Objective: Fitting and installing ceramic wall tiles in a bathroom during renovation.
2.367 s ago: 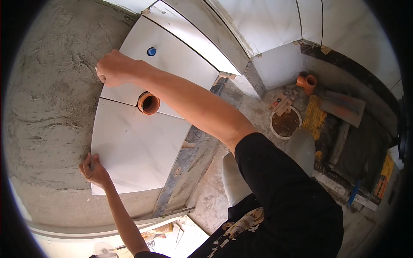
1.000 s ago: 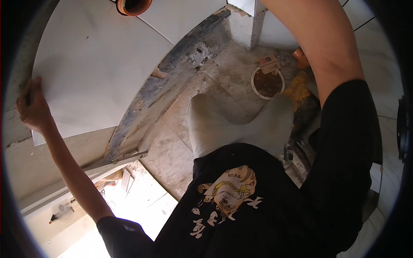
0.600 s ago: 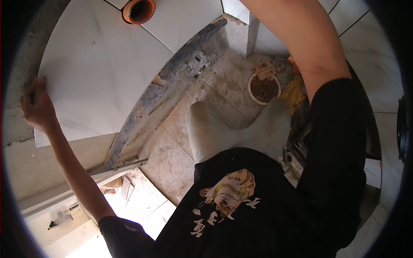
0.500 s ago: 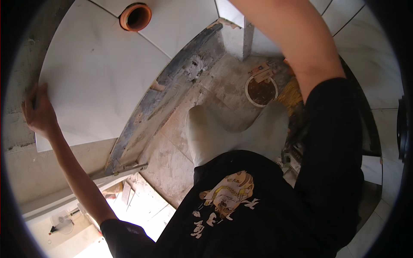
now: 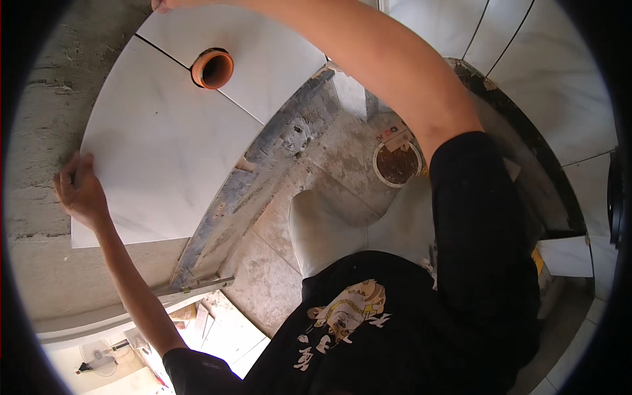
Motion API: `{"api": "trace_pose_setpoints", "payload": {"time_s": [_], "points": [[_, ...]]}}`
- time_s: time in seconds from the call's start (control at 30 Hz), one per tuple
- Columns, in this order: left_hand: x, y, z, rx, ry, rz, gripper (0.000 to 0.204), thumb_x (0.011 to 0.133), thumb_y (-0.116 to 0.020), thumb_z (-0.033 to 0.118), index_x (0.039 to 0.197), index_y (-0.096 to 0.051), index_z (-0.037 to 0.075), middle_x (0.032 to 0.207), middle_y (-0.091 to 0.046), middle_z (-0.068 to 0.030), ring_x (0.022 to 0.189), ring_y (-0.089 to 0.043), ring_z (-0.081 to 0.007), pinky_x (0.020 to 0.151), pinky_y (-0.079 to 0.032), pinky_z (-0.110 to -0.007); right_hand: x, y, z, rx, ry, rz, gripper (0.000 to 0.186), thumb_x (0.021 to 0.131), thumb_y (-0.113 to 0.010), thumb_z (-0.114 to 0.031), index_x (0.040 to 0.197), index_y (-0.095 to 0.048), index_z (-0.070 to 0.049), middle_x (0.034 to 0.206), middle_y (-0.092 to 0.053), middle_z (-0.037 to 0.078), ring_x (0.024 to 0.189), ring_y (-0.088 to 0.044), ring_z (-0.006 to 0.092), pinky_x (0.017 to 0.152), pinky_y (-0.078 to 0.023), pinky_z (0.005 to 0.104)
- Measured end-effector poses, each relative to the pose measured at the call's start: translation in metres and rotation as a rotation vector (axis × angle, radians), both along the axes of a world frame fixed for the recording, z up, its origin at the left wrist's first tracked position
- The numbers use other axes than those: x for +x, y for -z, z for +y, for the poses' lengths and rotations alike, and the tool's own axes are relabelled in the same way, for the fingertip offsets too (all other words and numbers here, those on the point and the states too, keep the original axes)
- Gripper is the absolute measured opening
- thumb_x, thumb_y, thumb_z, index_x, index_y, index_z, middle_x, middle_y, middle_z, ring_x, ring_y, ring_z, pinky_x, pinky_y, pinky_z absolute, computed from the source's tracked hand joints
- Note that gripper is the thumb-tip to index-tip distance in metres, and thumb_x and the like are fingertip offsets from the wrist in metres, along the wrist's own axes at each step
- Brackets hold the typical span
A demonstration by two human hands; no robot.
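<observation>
Below, bucket [image 5: 376,168] of brown matter [image 5: 397,167], left hand [image 5: 83,191] holding tile [image 5: 158,158], right hand [image 5: 168,4], grip unclear

Grey cement surface [image 5: 46,138], rough and trowel-marked, bare toward nine o'clock. White, faintly veined lower tile [image 5: 148,164] lies on it between nine and ten; white upper tile [image 5: 270,56] at eleven, narrow gap between them. Orange pipe [image 5: 212,70] juts through where tiles meet, near eleven. Stained floor [image 5: 263,273] at seven; round, white-rimmed bucket [image 5: 375,166] stands on it at two.
</observation>
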State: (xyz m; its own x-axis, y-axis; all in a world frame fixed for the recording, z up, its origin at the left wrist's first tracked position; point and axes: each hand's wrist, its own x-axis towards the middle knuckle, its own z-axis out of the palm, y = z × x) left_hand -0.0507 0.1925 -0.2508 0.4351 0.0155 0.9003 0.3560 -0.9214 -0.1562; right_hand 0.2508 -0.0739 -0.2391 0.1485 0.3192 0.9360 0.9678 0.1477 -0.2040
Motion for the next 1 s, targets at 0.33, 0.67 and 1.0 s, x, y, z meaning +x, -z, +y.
{"api": "trace_pose_setpoints", "payload": {"time_s": [0.33,0.67,1.0], "points": [[0.025,0.008,-0.060,0.166,0.146,0.047,0.039,0.075,-0.077,0.016,0.113,-0.067,0.015,0.106,-0.060,-0.0047,0.102,-0.055,-0.0266,0.087,-0.040,-0.044,-0.001,-0.001,-0.014,-0.177,0.002,0.075,0.008,0.074,-0.066,-0.007,0.078,-0.071,-0.001,0.077,-0.069,0.015,0.073,-0.068,0.0283,0.068,-0.052,0.0382],[0.114,-0.017,-0.124,0.221,0.296,0.157,0.038,0.078,-0.073,0.017,0.115,-0.066,0.014,0.098,-0.058,-0.0033,0.093,-0.055,-0.0226,0.081,-0.039,-0.038,-0.013,-0.005,-0.012,-0.258,0.022,0.134,0.016,0.074,-0.074,-0.008,0.090,-0.073,-0.005,0.092,-0.071,0.011,0.082,-0.067,0.0221,0.075,-0.051,0.0321],[0.142,-0.012,-0.129,0.087,0.321,-0.001,0.022,0.070,-0.080,0.022,0.089,-0.072,0.014,0.084,-0.061,-0.0002,0.084,-0.057,-0.0218,0.077,-0.038,-0.037,-0.016,-0.004,-0.012,-0.200,-0.026,0.184,0.013,0.073,-0.071,0.000,0.085,-0.072,-0.002,0.086,-0.069,0.011,0.077,-0.065,0.0226,0.069,-0.049,0.0332]]}}
